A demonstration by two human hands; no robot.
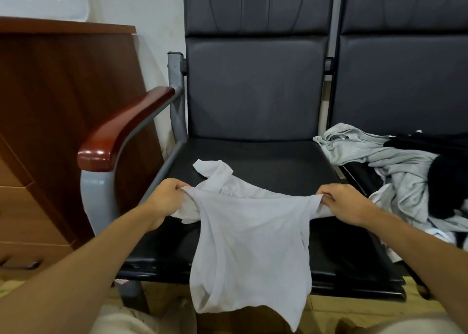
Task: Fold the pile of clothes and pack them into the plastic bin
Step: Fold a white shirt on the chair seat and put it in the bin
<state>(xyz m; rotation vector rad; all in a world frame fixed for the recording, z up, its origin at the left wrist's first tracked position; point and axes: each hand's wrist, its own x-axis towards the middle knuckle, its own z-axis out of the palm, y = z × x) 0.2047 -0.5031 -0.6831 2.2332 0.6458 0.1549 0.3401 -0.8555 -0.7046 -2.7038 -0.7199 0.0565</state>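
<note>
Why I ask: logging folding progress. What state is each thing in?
white shirt: unfolded, stretched between both hands, body hanging over the front of the seat.
left hand: grips the shirt.
right hand: grips the shirt.
clothes pile: unfolded, heaped on the next seat.

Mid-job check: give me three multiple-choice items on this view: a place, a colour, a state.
1. Where is the loose pile of grey and black clothes? A) on the right-hand black padded seat B) on the floor C) in a bin
2. What colour is the thin fabric shirt? A) red B) white C) black
3. The shirt is: A) lying folded B) held by the left hand and right hand C) dropped on the floor
Answers: 1 A, it sprawls across that seat; 2 B, plain white cloth; 3 B, each hand pinches an upper edge.
</note>
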